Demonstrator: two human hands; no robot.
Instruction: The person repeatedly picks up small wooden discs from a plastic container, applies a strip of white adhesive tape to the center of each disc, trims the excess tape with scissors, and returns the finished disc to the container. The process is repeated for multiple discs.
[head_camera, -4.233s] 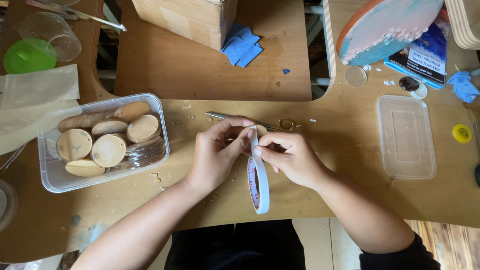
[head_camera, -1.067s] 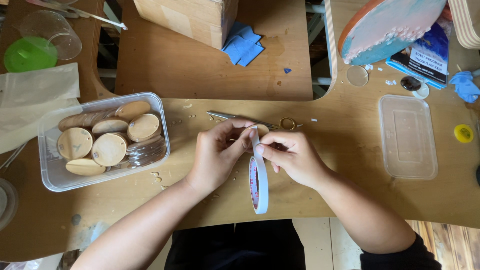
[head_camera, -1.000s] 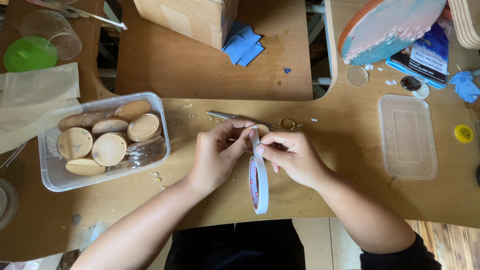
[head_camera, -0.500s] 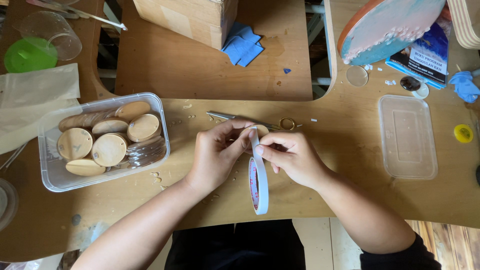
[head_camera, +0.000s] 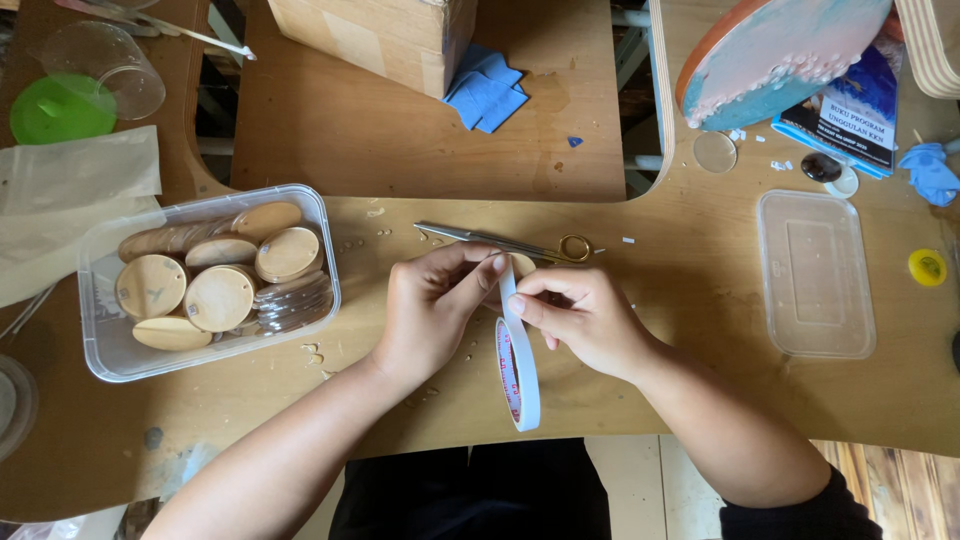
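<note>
My left hand (head_camera: 432, 308) and my right hand (head_camera: 585, 318) meet over the middle of the wooden table (head_camera: 690, 400). Between their fingertips they pinch the free end of a white tape strip. The tape roll (head_camera: 520, 374) hangs on edge below the fingers, white outside with a red inner ring. A small round wooden piece is partly hidden behind the fingers. Thin scissors (head_camera: 505, 241) with gold handles lie on the table just beyond the hands.
A clear plastic tub (head_camera: 110, 355) of round wooden discs (head_camera: 218, 298) stands to the left. A clear lid (head_camera: 815, 273) lies to the right, a yellow cap (head_camera: 927, 266) beyond it. Cardboard box (head_camera: 375, 35), blue cloth (head_camera: 484, 88), green lid (head_camera: 60, 108), paper sheets (head_camera: 70, 195) sit farther back.
</note>
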